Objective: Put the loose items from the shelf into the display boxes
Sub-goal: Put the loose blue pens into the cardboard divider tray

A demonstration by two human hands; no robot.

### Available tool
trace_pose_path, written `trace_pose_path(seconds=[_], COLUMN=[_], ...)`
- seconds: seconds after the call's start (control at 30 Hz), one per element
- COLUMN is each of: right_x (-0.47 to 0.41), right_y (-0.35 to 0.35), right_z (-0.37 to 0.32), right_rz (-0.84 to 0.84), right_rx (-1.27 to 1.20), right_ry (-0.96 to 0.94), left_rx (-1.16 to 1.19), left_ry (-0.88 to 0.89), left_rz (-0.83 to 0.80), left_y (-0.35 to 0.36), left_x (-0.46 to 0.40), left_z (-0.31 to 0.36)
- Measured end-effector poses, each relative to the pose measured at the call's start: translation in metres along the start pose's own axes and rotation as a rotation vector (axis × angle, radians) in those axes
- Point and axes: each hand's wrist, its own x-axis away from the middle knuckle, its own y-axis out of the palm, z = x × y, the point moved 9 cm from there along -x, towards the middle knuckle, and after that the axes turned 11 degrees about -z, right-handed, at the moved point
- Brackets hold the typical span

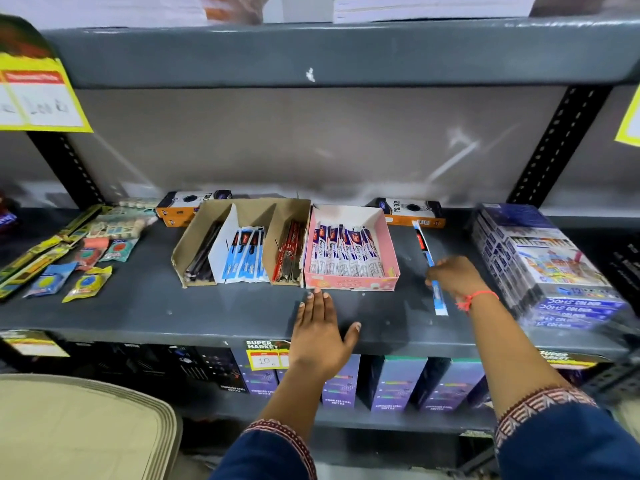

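A long blue-and-white pen packet lies on the grey shelf, right of the pink display box. My right hand is closed around the packet's lower half. The pink box holds a row of similar white-and-blue packets. My left hand rests flat on the shelf, fingers spread, just in front of the pink box's front left corner. A brown cardboard display box to the left has three slots, with black pens, blue packets and red packets.
Loose yellow, blue and red packets and long yellow strips lie at the shelf's left. A wrapped stack of colour boxes stands at the right. Two orange-and-black boxes sit behind. Purple boxes fill the shelf below. A beige tray stack is bottom left.
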Motion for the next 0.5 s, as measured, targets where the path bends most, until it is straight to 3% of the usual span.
trace_pose_path(seconds=[0.17, 0.5], right_x=[0.021, 0.052], right_y=[0.025, 0.11], right_z=[-0.031, -0.077], right_rz=[-0.124, -0.431], right_rx=[-0.36, -0.619], right_ry=[-0.131, -0.157], left_rx=[0.016, 0.029], left_ry=[0.025, 0.195], left_rz=[0.01, 0.073], left_y=[-0.002, -0.009], left_x=[0.001, 0.005], left_z=[0.001, -0.011])
